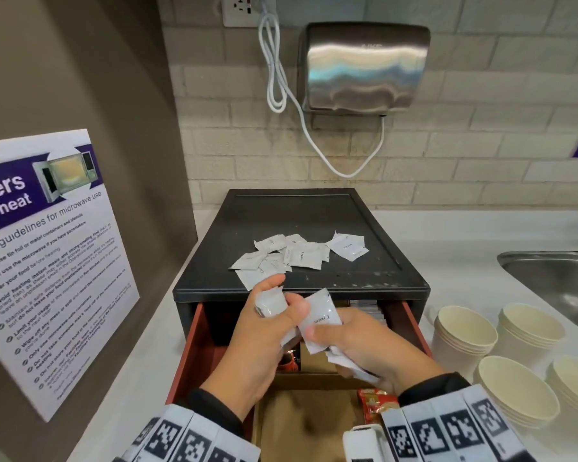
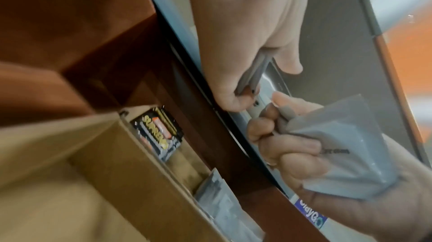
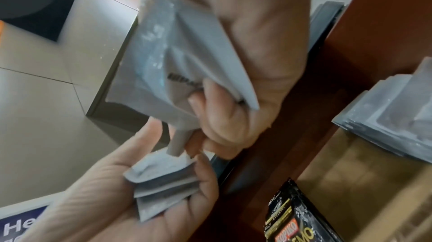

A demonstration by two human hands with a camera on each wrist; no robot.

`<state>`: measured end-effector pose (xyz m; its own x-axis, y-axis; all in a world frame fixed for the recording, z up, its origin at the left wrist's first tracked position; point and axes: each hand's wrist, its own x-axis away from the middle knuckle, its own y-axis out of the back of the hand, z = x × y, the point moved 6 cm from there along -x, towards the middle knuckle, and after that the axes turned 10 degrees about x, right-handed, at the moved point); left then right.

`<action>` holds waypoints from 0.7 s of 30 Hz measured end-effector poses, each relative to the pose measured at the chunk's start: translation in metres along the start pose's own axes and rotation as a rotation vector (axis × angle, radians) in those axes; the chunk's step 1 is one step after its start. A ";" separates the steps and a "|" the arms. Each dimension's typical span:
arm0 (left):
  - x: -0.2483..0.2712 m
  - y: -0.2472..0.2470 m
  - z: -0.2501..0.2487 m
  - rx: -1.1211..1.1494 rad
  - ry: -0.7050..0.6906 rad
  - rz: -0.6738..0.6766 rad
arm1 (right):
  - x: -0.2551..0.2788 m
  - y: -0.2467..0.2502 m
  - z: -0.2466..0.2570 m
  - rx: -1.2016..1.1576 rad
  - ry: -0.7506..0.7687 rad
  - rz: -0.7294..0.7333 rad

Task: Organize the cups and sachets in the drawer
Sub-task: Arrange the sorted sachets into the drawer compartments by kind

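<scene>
Both hands over drawer (image 1: 194, 348): left grip (image 1: 267, 325) and right grip (image 1: 357, 341) each clamp sachets (image 1: 319, 320). Only head view shows cups (image 1: 464, 331) on desk (image 1: 141, 378), right of drawer.

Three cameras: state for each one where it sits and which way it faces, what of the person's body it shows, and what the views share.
Head: worn on the head, facing forward and down at the black drawer unit and paper cups; shows both hands and sleeves.
Left wrist: looks along the left hand into the open drawer; the right hand shows too.
Right wrist: looks along the right hand, which grips white sachets; the left hand holds more below.
Shared: all three show both hands and the sachets.
</scene>
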<state>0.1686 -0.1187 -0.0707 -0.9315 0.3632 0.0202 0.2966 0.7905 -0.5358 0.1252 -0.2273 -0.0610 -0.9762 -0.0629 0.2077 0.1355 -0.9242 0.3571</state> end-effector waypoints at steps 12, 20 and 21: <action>-0.003 0.012 0.011 0.085 0.201 -0.119 | 0.001 0.009 0.010 -0.071 0.213 0.014; -0.001 0.015 0.020 0.095 0.334 -0.179 | -0.006 0.003 0.007 0.127 0.315 -0.057; 0.000 0.014 0.020 0.075 0.322 -0.179 | -0.009 0.004 0.006 0.123 0.324 -0.103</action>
<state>0.1688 -0.1176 -0.0948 -0.8495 0.3684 0.3776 0.1074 0.8216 -0.5598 0.1360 -0.2283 -0.0561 -0.9862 -0.1063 -0.1271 0.0340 -0.8807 0.4725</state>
